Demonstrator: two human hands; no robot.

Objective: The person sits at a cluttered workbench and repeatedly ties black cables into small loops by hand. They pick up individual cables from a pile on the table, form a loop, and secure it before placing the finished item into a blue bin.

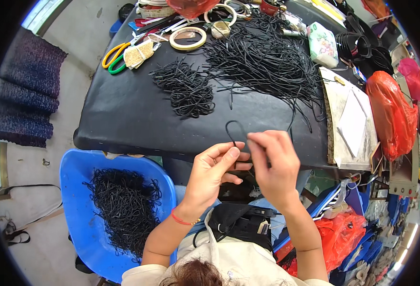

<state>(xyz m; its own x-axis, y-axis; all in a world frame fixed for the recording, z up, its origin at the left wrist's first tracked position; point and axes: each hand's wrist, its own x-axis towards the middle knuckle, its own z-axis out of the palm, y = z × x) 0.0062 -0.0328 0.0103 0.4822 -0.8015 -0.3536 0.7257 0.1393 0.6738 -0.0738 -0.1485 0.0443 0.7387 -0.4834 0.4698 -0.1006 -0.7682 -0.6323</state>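
A thin black cord (230,123) arches in a loop between my two hands, just over the front edge of the table. My left hand (218,167) pinches one end of it between thumb and forefinger, the other fingers curled loosely. My right hand (275,162) is closed on the other side of the loop, its fingertips slightly blurred. Beyond them on the black tabletop lies a small heap of looped black cords (186,90). To its right spreads a larger pile of loose, straighter black cords (267,62).
At my left stands a blue plastic basin (71,190) holding a mass of looped cords (124,205). Scissors (117,57) and a tape roll (188,38) lie at the table's far left. A pale board (350,128), a tissue pack (322,45) and a red plastic bag (392,114) are at the right.
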